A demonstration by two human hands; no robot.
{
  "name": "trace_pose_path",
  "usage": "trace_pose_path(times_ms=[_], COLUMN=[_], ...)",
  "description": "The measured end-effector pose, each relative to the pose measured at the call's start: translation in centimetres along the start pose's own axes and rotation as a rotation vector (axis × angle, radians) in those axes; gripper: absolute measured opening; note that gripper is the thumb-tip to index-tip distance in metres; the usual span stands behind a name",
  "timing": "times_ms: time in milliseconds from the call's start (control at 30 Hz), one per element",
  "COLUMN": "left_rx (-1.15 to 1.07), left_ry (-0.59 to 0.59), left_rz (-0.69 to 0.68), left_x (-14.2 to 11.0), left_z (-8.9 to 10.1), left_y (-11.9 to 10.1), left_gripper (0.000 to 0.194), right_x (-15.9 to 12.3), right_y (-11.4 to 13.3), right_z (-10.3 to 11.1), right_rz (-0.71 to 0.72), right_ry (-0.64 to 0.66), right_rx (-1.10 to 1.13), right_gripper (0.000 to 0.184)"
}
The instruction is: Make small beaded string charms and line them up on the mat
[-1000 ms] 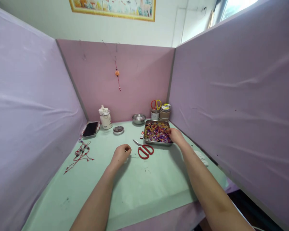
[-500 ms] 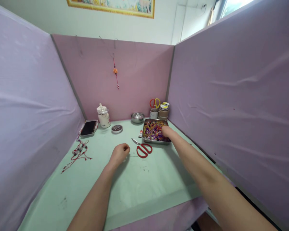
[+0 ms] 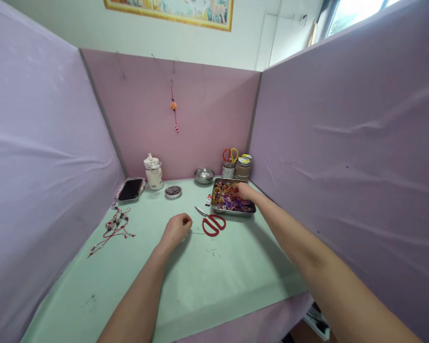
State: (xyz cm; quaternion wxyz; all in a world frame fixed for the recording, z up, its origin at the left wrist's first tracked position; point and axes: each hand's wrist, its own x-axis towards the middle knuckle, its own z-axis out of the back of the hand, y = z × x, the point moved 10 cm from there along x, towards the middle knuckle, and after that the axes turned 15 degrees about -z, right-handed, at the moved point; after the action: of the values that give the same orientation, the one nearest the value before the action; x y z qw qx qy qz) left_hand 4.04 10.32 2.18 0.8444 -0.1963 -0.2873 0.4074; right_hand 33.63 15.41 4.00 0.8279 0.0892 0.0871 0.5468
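Note:
My left hand [image 3: 178, 227] rests on the green tabletop with its fingers curled together. A thin dark line [image 3: 198, 233], perhaps a thread, runs from near its fingertips to the right; what the fingers hold, if anything, is hidden. Just right of it lie scissors with red handles [image 3: 214, 225], blades pointing up and left. My right hand [image 3: 243, 191] is over the far right part of a metal tray [image 3: 232, 214] full of colourful beads [image 3: 227, 202] and yellowish cords. Its fingers are bunched and pointing down at the beads; anything between them is too small to make out.
Red beaded cords [image 3: 117, 224] lie at left, below a tray with a dark top [image 3: 131, 190]. Behind stand a white bottle [image 3: 153, 174], a round container [image 3: 173, 192], a steel bowl [image 3: 204, 176], a can of scissors [image 3: 228, 169] and a jar [image 3: 243, 166]. Fabric-covered panels enclose the table.
My right hand has shifted left and slightly up within the tray, uncovering beads at its near right corner. My left hand stays in place. The view has tilted slightly.

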Motion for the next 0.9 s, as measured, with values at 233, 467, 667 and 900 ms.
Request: trace_pose_path(times_ms=[233,467,667,900], left_rx=[-0.013,-0.016,-0.005,-0.008], left_ry=[0.0,0.014,0.025,0.025], left_rz=[0.009,0.02,0.023,0.034], left_x=[0.0,0.0,0.0,-0.1], left_z=[-0.1,-0.4,-0.4,-0.3], left_y=[0.1,0.4,0.5,0.5], left_gripper=[0.016,0.015,0.015,0.017], right_x=[-0.8,-1.5,-1.8,-1.4], right_y=[-1.8,-1.3,-0.7,-0.3], right_z=[-1.4,-2.2,-2.8,-3.3], right_rz=[0.062,0.071,0.064,0.039], right_ry=[0.089,0.012,-0.006,0.001], right_rx=[-0.125,-0.15,-0.227,-0.259], right_gripper=[0.025,0.015,0.03,0.031])
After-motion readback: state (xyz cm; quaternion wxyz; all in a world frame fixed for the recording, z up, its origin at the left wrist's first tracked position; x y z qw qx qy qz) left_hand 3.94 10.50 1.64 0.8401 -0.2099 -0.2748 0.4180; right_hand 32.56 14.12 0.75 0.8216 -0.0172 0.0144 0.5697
